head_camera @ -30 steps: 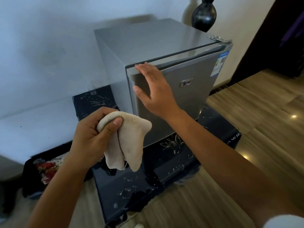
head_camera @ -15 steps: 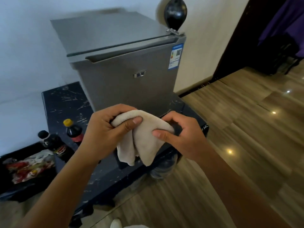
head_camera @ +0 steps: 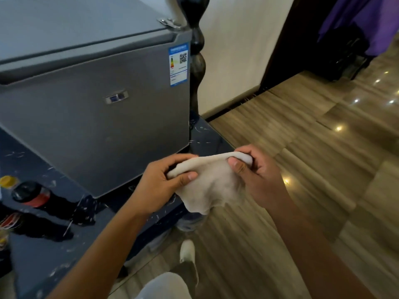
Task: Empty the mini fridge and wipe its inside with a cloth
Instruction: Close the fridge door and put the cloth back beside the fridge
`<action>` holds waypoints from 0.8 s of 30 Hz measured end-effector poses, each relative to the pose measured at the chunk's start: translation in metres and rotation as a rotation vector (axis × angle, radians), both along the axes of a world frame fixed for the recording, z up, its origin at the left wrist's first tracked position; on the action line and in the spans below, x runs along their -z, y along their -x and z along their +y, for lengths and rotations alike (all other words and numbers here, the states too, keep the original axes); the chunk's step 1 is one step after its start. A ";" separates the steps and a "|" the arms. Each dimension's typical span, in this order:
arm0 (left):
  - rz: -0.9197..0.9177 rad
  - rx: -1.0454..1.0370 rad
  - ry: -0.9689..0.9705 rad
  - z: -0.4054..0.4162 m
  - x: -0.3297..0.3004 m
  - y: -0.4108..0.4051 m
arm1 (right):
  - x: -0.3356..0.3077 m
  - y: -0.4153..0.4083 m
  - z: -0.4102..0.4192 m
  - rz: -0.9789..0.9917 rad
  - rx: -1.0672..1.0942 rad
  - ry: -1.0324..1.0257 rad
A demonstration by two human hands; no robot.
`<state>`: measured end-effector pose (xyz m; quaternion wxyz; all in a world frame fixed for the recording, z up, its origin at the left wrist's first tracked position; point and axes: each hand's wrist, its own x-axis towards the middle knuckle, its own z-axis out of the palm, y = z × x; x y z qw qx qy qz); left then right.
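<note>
The grey mini fridge [head_camera: 92,117] stands on a dark glossy stand, its door shut. In front of its lower right corner I hold a beige cloth [head_camera: 212,186] stretched between both hands. My left hand [head_camera: 164,182] pinches the cloth's left end and my right hand [head_camera: 257,175] pinches its right end. The cloth's lower part hangs loose between them. The fridge's inside is hidden behind the shut door.
Dark soda bottles [head_camera: 30,194] lie on the dark stand [head_camera: 43,251] at the left, with a yellow cap beside them. A black turned post [head_camera: 197,61] rises behind the fridge's right corner. Wooden floor [head_camera: 313,147] spreads to the right. My white shoe [head_camera: 187,250] is below.
My right hand left the fridge door's top edge and came down to take the cloth's right end. Both hands pulled the cloth apart. My view swung right and closer to the fridge.
</note>
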<state>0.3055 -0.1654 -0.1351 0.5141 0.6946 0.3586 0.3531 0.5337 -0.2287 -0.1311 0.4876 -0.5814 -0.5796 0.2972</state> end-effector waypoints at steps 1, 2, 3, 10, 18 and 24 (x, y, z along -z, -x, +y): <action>-0.018 -0.005 0.050 0.009 0.012 -0.010 | 0.008 -0.010 0.010 0.002 0.012 0.014; -0.033 -0.025 0.083 0.016 0.022 -0.018 | 0.015 -0.019 0.018 -0.002 0.028 0.028; -0.042 -0.047 0.099 0.028 0.032 -0.027 | 0.022 -0.028 0.030 -0.012 0.051 0.041; 0.018 -0.112 0.130 0.120 0.073 -0.086 | 0.054 -0.097 0.126 -0.186 0.061 0.221; 0.132 -0.173 0.272 0.176 0.136 -0.141 | 0.089 -0.159 0.218 -0.239 -0.031 0.408; 0.292 -0.273 0.426 0.187 0.197 -0.180 | 0.158 -0.200 0.265 -0.251 -0.160 0.595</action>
